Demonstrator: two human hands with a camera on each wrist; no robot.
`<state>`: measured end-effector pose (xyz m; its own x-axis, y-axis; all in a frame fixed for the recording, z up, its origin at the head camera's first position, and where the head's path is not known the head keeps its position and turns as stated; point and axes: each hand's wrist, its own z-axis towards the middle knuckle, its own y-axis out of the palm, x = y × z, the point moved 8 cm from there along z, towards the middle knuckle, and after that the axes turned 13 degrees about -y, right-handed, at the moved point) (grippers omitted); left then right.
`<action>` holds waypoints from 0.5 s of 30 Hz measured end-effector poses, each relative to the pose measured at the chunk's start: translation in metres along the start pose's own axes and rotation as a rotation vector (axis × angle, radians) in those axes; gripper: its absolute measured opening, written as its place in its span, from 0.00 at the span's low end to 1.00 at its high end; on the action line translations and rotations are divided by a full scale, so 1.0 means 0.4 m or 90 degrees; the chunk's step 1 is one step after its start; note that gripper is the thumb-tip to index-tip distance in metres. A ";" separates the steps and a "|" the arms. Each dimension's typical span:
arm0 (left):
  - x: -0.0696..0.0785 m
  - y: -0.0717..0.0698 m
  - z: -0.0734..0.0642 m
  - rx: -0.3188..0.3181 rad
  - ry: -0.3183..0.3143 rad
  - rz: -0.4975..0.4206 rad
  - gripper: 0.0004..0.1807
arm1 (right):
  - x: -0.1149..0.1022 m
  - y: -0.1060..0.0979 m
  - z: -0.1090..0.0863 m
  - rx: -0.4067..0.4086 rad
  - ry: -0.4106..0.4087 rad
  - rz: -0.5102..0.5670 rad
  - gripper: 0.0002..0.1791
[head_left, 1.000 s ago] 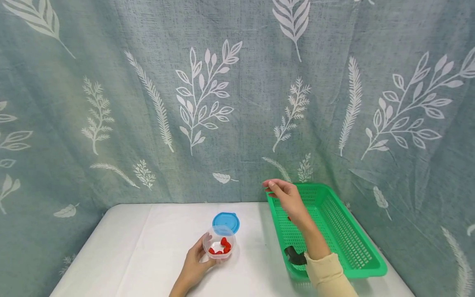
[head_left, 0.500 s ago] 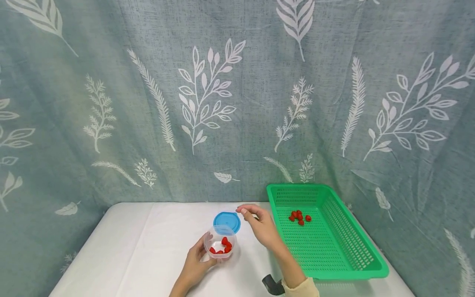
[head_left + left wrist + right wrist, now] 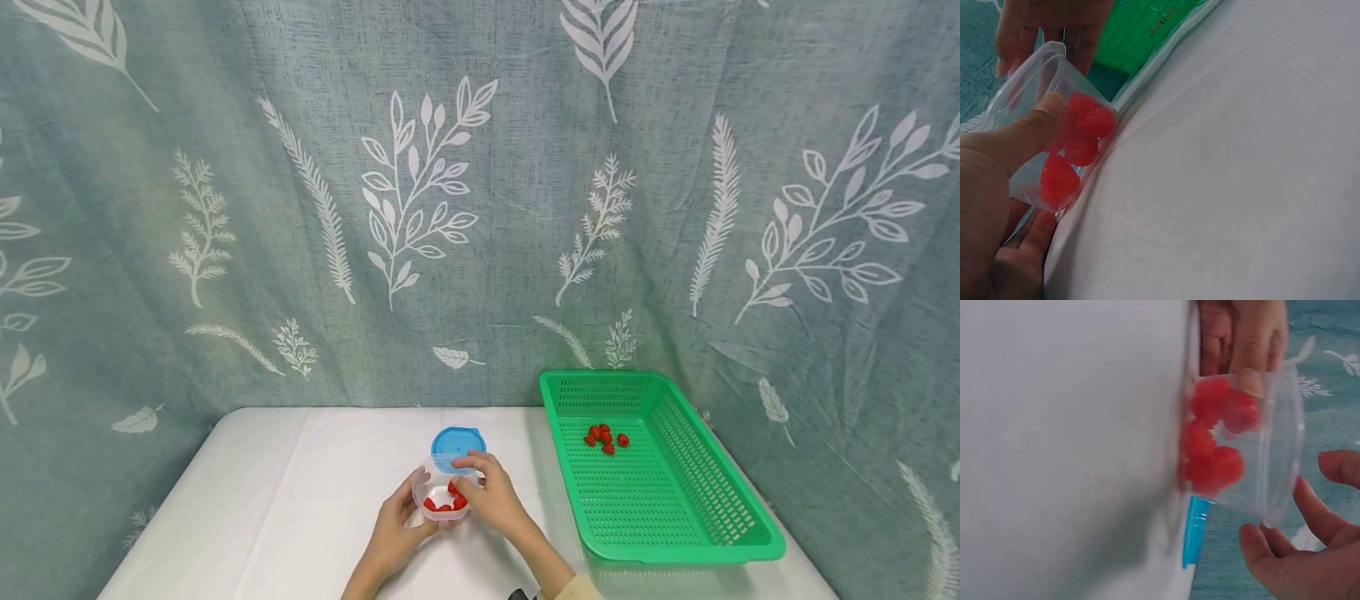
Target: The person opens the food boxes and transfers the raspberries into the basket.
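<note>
Lower centre of head view: left hand [image 3: 397, 517] grips clear container [image 3: 1282, 440] (red berries [image 3: 1227, 465] inside) on tabletop [image 3: 300, 500]; right hand [image 3: 491, 496], fingers loosely parted, holding nothing, at rim. Green basket [image 3: 645, 508] lower right.

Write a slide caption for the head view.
Left hand holding a clear container of red berries, right hand at the rim, blue lid behind, green basket at right.
</note>
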<state>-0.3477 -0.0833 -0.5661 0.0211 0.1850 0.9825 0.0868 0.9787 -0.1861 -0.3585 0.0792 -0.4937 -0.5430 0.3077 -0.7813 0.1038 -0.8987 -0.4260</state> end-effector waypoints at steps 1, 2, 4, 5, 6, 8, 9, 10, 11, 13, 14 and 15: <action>0.000 0.000 0.000 0.000 -0.002 0.000 0.50 | 0.006 0.006 0.001 -0.003 0.005 0.006 0.15; 0.002 0.000 -0.001 0.000 0.002 -0.003 0.50 | 0.012 0.012 0.002 -0.006 0.010 0.011 0.15; 0.004 0.001 -0.001 -0.002 0.003 -0.016 0.50 | 0.023 0.022 0.007 -0.011 0.021 0.028 0.16; 0.005 0.001 -0.002 -0.002 0.006 -0.018 0.50 | 0.028 0.026 0.011 -0.014 0.026 0.037 0.16; 0.007 0.002 -0.003 -0.003 0.008 -0.024 0.49 | 0.032 0.031 0.014 -0.017 0.032 0.046 0.16; 0.010 0.002 -0.004 -0.005 0.013 -0.036 0.49 | 0.040 0.039 0.022 -0.025 0.038 0.055 0.16; 0.010 0.002 -0.004 -0.005 0.012 -0.040 0.49 | 0.044 0.044 0.026 -0.029 0.041 0.058 0.16; 0.010 0.001 -0.005 -0.004 0.015 -0.042 0.49 | 0.048 0.048 0.028 -0.034 0.047 0.056 0.16; 0.009 0.000 -0.005 -0.003 0.017 -0.046 0.49 | 0.051 0.053 0.030 -0.038 0.049 0.051 0.15; 0.007 -0.001 -0.004 -0.005 0.018 -0.048 0.49 | 0.053 0.063 0.035 -0.050 0.048 0.035 0.14; 0.004 -0.001 -0.003 -0.006 0.016 -0.049 0.49 | 0.055 0.068 0.037 -0.055 0.048 0.023 0.14; 0.001 -0.002 -0.001 -0.009 0.016 -0.047 0.49 | 0.054 0.073 0.039 -0.061 0.044 0.007 0.13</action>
<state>-0.3473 -0.0840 -0.5656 0.0390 0.1096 0.9932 0.1025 0.9883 -0.1131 -0.3803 0.0548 -0.5158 -0.4824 0.3224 -0.8144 0.1896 -0.8693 -0.4565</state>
